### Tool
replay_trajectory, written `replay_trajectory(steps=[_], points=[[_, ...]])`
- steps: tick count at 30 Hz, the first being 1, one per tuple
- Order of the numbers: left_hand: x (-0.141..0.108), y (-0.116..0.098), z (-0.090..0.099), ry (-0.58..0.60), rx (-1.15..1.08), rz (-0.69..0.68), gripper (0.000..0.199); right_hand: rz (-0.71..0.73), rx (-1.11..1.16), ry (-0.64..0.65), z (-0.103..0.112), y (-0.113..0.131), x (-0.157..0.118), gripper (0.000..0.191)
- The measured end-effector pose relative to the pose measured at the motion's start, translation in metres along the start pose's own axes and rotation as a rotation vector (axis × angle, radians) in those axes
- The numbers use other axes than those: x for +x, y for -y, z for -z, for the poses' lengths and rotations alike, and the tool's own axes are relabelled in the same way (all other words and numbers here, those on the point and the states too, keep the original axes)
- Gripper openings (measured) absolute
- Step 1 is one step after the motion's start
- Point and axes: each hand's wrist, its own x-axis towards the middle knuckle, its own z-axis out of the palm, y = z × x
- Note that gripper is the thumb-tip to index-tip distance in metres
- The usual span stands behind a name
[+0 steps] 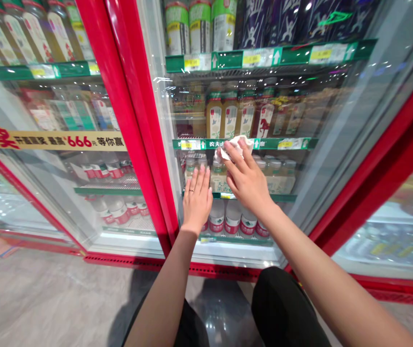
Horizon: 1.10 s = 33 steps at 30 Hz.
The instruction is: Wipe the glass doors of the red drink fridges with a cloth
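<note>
My left hand (197,200) lies flat against the glass door (322,115) of a red-framed drinks cooler, fingers stretched upward and a ring on one of them. Nothing is held in it. To its right and a little higher, my right hand (250,185) presses a crumpled white cloth (249,143) against the same pane under its fingers. Part of the cloth is hidden by those fingers. Behind the glass, at the cloth's height, runs a green shelf strip (282,143) with price tags. Tea bottles (230,113) stand just above it.
A red door frame (127,111) separates this pane from the left cooler door, which bears a gold banner (50,140). Another red frame (376,193) slants on the right. My dark-clad knee (282,303) is near the cooler's red base (224,271), above the grey floor (47,299).
</note>
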Motion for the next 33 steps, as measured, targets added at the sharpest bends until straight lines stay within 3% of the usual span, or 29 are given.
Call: replay_trajectory(steps=[6, 14, 22, 30, 33], points=[[0.001, 0.0, 0.004, 0.029, -0.004, 0.002, 0.08, 0.025, -0.005, -0.007, 0.001, -0.01, -0.022, 0.088], [0.001, -0.001, 0.005, 0.048, -0.021, 0.011, 0.081, -0.053, 0.046, 0.003, 0.004, 0.008, 0.01, 0.085], [0.001, -0.002, 0.007, 0.067, -0.01, 0.016, 0.081, 0.0, 0.077, 0.075, 0.006, 0.0, -0.013, 0.085], [0.002, 0.001, 0.005, -0.011, -0.015, 0.032, 0.079, -0.055, 0.116, 0.053, 0.004, 0.013, 0.017, 0.081], [0.002, 0.001, 0.004, -0.014, -0.012, 0.036, 0.079, -0.036, 0.128, 0.074, 0.003, 0.014, 0.016, 0.078]])
